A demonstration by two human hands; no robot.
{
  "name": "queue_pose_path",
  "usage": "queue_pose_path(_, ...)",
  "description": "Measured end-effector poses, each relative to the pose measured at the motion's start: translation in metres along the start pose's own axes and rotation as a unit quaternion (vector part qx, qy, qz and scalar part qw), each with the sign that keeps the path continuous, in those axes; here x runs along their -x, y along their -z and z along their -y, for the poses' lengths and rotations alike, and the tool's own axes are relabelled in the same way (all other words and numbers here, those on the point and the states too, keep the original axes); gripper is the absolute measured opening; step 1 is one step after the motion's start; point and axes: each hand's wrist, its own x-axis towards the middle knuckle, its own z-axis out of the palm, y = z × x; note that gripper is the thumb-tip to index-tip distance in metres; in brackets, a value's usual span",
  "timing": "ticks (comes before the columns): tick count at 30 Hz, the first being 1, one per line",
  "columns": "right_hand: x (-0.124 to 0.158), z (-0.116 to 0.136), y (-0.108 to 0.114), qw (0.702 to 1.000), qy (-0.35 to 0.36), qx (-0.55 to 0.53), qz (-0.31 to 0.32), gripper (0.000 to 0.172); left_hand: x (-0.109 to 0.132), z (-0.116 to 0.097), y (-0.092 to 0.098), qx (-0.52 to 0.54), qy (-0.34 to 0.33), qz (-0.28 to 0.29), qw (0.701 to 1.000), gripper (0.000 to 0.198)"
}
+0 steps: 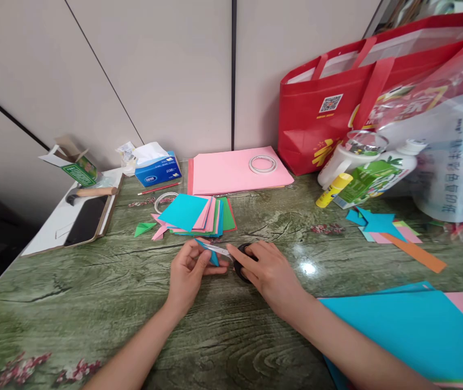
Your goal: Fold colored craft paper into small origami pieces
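Between the fingers of my left hand (187, 266) is a small folded piece of blue paper (214, 258). My right hand (269, 269) grips a pair of scissors (240, 265) by the black handles, with the metal blades pointing left at the blue paper. The blades overlap the paper; whether they are cutting into it I cannot tell. Just behind my hands lies a stack of coloured paper squares (186, 211), a blue one on top. Small green folded paper (144, 228) and pink pieces (158, 230) sit at its left.
At the back are pink sheets (223, 170) with a tape roll (262, 164), and a tissue box (158, 169). To the right stand a red bag (316, 119), a glue stick (334, 190) and paper scraps (377, 222). Large blue sheets (405, 330) lie front right; a hammer (93, 192) and phone (87, 221) left.
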Motion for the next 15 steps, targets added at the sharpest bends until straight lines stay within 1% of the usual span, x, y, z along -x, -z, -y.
queue_pose_path(9,0.0005,-0.0011,-0.0014,1.000,0.008,-0.010,-0.003,0.039,0.0016,0.0009,0.0007,0.017,0.000,0.011,1.000,0.017)
queue_pose_path(15,0.0003,0.0005,-0.0019,1.000,0.002,-0.008,-0.006,0.040,0.0012,0.0008,0.0000,0.011,0.005,0.003,1.000,0.016)
